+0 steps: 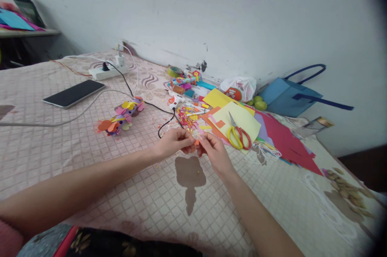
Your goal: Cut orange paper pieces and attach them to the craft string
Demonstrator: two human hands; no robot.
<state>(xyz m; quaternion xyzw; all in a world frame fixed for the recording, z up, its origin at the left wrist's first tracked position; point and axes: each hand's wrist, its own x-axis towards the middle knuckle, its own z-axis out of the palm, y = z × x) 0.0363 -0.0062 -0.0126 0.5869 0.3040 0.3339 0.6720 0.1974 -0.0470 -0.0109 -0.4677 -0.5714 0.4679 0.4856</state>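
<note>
Between my two hands is a small orange paper piece (196, 143), pinched at its edges. My left hand (178, 142) has its thumb and fingers closed at the piece's left side. On the other side my right hand (213, 148) is closed on it too. The fingertips partly hide the piece's shape. Just beyond my hands lies a heap of small coloured paper scraps (189, 120). Scissors (238, 134) with yellow and red handles rest on pale yellow paper (246, 118) to the right. A white glue gun (174, 101) lies behind the scraps.
At left are a decorated paper-flower strip (122, 118), a tablet or large phone (74, 93) and a power strip (109, 71) with cables crossing the cloth. Red paper sheets (287, 140), a blue bag (292, 97) and white string (329, 208) lie at right. A wall bounds the back.
</note>
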